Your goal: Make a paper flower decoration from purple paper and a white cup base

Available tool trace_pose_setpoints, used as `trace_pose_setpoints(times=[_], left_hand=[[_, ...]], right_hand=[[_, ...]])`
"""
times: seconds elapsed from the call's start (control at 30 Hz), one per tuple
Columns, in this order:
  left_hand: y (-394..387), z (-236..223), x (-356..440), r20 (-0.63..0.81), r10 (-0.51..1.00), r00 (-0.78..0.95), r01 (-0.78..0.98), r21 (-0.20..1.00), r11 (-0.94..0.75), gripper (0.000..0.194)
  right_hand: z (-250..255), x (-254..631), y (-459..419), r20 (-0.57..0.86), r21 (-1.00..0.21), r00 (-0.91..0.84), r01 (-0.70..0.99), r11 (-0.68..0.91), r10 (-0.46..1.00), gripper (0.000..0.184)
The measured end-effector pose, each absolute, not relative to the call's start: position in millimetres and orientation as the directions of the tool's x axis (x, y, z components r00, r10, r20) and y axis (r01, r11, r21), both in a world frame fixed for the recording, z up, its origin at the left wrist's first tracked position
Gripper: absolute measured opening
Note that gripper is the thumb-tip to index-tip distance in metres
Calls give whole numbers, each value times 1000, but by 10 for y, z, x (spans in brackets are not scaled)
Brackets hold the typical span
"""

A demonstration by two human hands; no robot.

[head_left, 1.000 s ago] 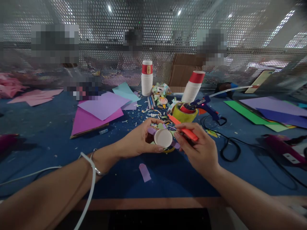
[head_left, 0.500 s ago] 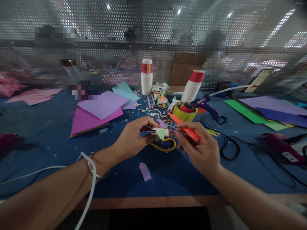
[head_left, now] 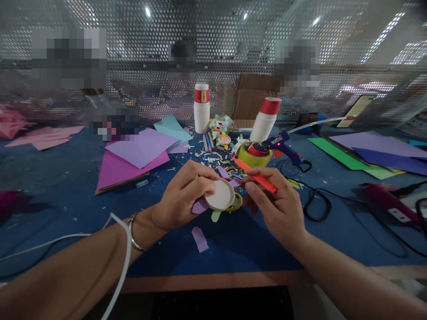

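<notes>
My left hand (head_left: 182,195) is closed round a small paper cup craft (head_left: 220,195), a white disc with purple and green paper petals sticking out around it. Its white bottom faces me. My right hand (head_left: 276,206) grips an orange pen-like tool (head_left: 256,177) that points up and left, close to the craft's right edge. A yellow loop (head_left: 236,203) peeks out just behind the craft. A loose purple paper petal (head_left: 200,239) lies on the blue table below my hands.
Purple and pink paper sheets (head_left: 133,155) lie at left. Two stacks of paper cups (head_left: 202,109) (head_left: 267,120), a yellow tape roll (head_left: 253,158), a blue glue gun (head_left: 283,146) with black cable, paper scraps and more coloured sheets (head_left: 373,155) lie behind and right. A white cable (head_left: 116,266) crosses my left arm.
My left hand turned the craft from edge-on back to its white bottom facing me and lowered it slightly. My right hand with the orange tool stayed close beside it.
</notes>
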State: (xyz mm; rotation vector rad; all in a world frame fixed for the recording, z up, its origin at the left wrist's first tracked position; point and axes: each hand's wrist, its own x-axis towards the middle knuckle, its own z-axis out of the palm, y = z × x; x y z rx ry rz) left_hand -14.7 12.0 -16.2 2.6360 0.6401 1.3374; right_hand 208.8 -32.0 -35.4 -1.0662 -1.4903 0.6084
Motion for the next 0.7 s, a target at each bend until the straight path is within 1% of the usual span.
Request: trace_pose_setpoints(times=[0.1,0.17,0.23,0.33,0.4,0.43,0.47,0.53,0.6,0.63,0.7], left_hand=[[123,-173,-142,736,359,574,332,192,-924,9],[118,-160,-125,689,360,629,358,155,-921,8],[106,-140,-103,643,341,686,364,103,-926,14],[58,-116,-70,554,288,781,351,-7,-937,24],[-2,-95,-53,434,296,851,352,-53,-934,26],[-39,-79,-48,360,307,881,347,-49,-937,24],[-78,-56,-45,291,317,903,336,-16,-942,20],[-149,8,-51,215,303,929,281,125,-951,12],[-195,79,-69,227,320,920,256,270,-928,13],[-205,109,-80,225,333,916,258,307,-916,13],[-207,141,-99,211,335,918,265,301,-916,7]], right_hand=[[-358,2088,-337,464,-861,39,255,440,885,22],[-360,2089,-340,455,-864,12,247,438,891,25],[-364,2092,-334,448,-862,-14,257,437,894,27],[-360,2099,-312,458,-828,-63,332,452,887,23],[-343,2100,-296,468,-781,-116,410,471,876,20],[-331,2100,-289,465,-760,-145,442,477,874,19],[-318,2100,-283,454,-744,-173,466,479,874,18],[-296,2102,-275,421,-730,-219,494,472,880,15],[-288,2109,-271,393,-725,-242,512,461,887,14],[-290,2114,-271,388,-719,-241,525,455,890,13],[-300,2129,-276,390,-712,-215,546,442,895,13]])
